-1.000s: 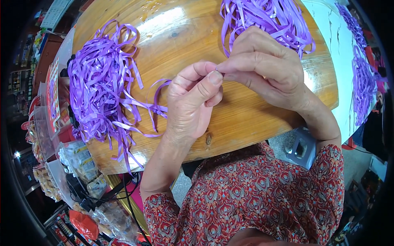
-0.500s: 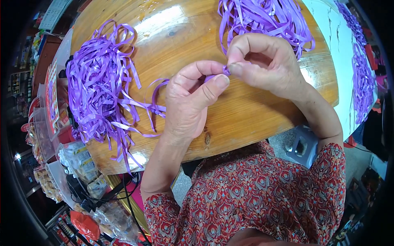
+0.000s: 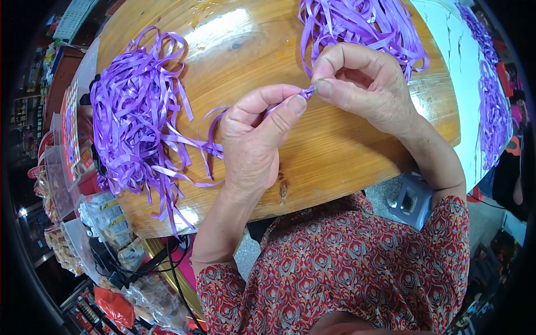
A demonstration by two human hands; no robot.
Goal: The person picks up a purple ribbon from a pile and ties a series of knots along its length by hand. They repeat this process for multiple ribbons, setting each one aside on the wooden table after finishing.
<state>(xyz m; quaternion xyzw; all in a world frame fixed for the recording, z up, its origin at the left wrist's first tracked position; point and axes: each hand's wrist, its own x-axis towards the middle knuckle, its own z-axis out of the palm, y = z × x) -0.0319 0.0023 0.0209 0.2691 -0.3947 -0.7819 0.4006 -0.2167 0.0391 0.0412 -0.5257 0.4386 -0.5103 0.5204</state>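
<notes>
Ribbon piece: a small twisted bit of purple ribbon [image 3: 307, 93], raised over the wooden counter [image 3: 335, 162] between my fingertips; taken as the clock centre. It looks like a knot or tight loop, too small to confirm.
Left hand: my left hand [image 3: 254, 137], toward 8 o'clock, pinches the ribbon between thumb and forefinger; the other fingers curl behind.
Right hand: my right hand [image 3: 371, 92], at 3 o'clock, grips the ribbon's other side at thumb tip and fingertips, the thumbnail facing up.
Change noted: a second ago my fingertips met and nearly covered the ribbon; now my right hand is turned over, the tips stand slightly apart and the purple shows.
Bearing on the work: in my judgement, the ribbon is under a light pull from both sides, and the twist is being drawn or adjusted.
Left pile: a tangled ribbon heap [image 3: 137, 111] at 9 o'clock, unchanged; a loose strand [image 3: 195, 144] runs from it to my left wrist. Any link to the held piece is hidden.
Far pile: a looser ribbon bundle [image 3: 363, 25] toward 1 o'clock, untouched.
White-topped counter: at 3 o'clock [image 3: 455, 67], bearing more ribbons [image 3: 491, 123].
</notes>
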